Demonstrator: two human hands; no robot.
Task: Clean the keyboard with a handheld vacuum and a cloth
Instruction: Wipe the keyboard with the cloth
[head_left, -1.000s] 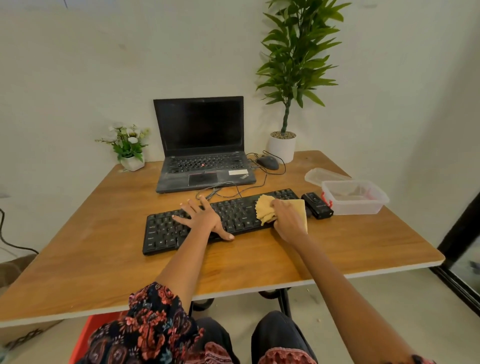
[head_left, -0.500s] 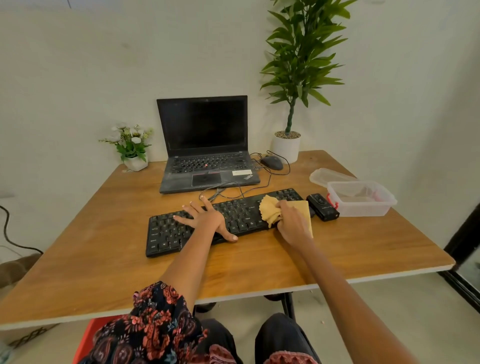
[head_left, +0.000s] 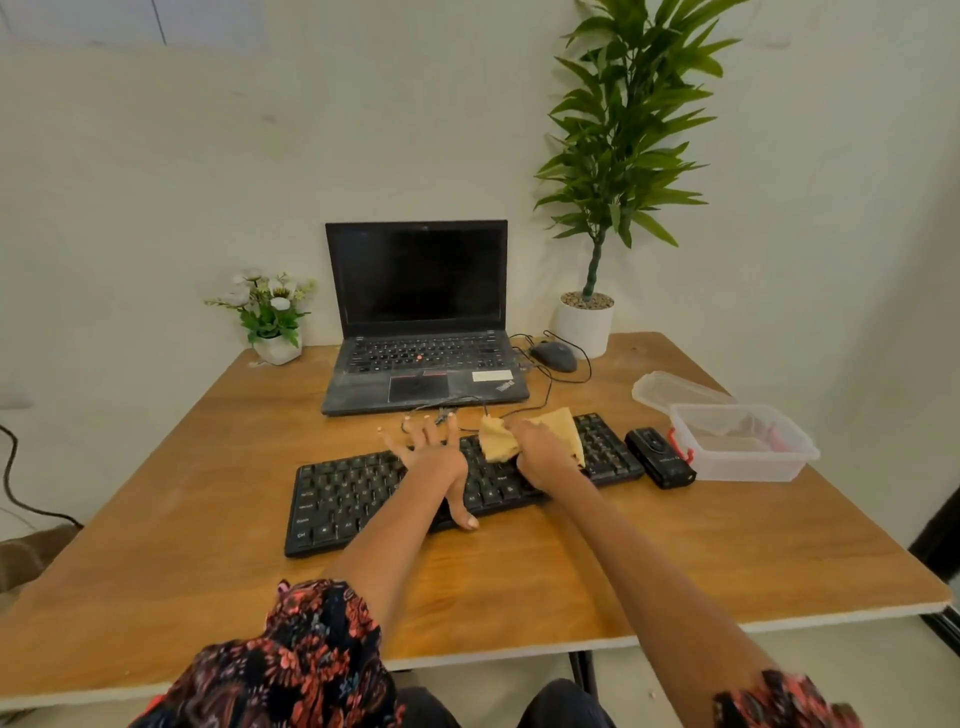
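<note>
A black keyboard (head_left: 358, 499) lies across the middle of the wooden table (head_left: 727, 545). My left hand (head_left: 431, 457) rests flat on its centre with fingers spread, thumb at the front edge. My right hand (head_left: 545, 457) presses a crumpled yellow cloth (head_left: 498, 441) onto the right part of the keys. A small black handheld vacuum (head_left: 661, 457) lies just right of the keyboard, untouched.
An open black laptop (head_left: 421, 338) stands behind the keyboard, with a mouse (head_left: 553, 356) and cables beside it. A clear plastic box (head_left: 743, 441) and its lid (head_left: 675, 389) sit at the right. A tall potted plant (head_left: 584, 322) and a small flower pot (head_left: 272, 322) stand at the back.
My right hand with the cloth has slid from the keyboard's right end toward its back edge and a little left. My left hand has stayed on the keys.
</note>
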